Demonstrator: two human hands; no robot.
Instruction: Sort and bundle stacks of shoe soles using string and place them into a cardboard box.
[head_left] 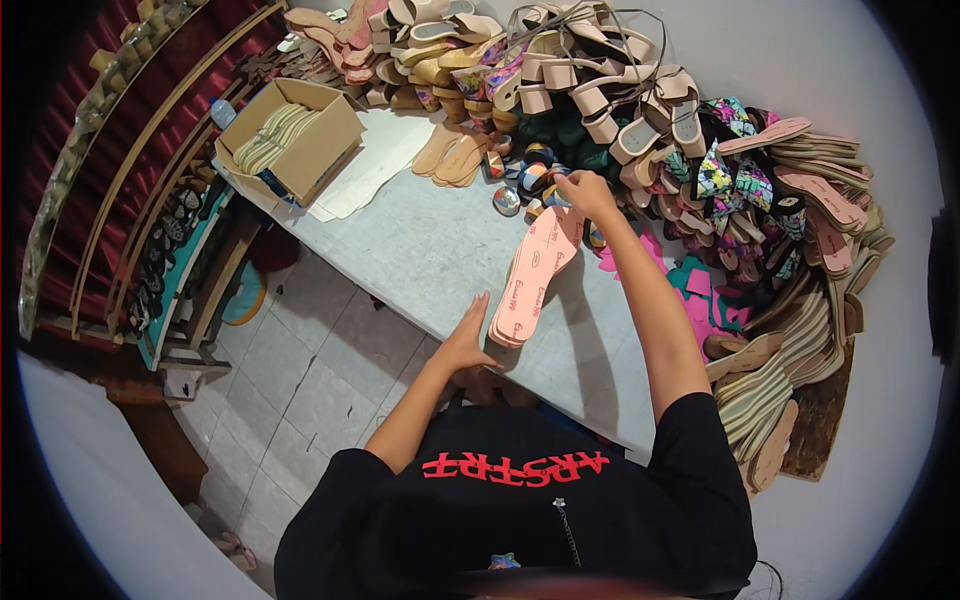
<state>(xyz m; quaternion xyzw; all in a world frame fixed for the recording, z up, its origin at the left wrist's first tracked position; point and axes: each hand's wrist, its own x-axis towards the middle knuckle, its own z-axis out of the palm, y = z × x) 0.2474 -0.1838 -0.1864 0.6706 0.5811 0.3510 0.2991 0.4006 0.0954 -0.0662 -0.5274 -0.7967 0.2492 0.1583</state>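
A stack of pink shoe insoles [537, 272] with dark print lies slantwise on the pale table. Its heel end points toward me. My left hand [465, 338] is open beside that end, thumb and fingers spread, the fingertips close to the stack's left edge. At the stack's far end is my right hand [588, 194], its fingers bent and closed among small colourful patterned pieces. What those fingers hold, if anything, is too small to make out. A round patterned piece [507, 201] sits just left of them. Tan insoles [451, 156] lie farther back.
A cardboard box [300, 150] of striped soles stands at the far left on white paper sheets [372, 165]. Heeled sandals [600, 85] are heaped along the back. More soles [775, 380] and pink fabric straps [700, 305] crowd the right side. Left of the table is a shoe rack [180, 270].
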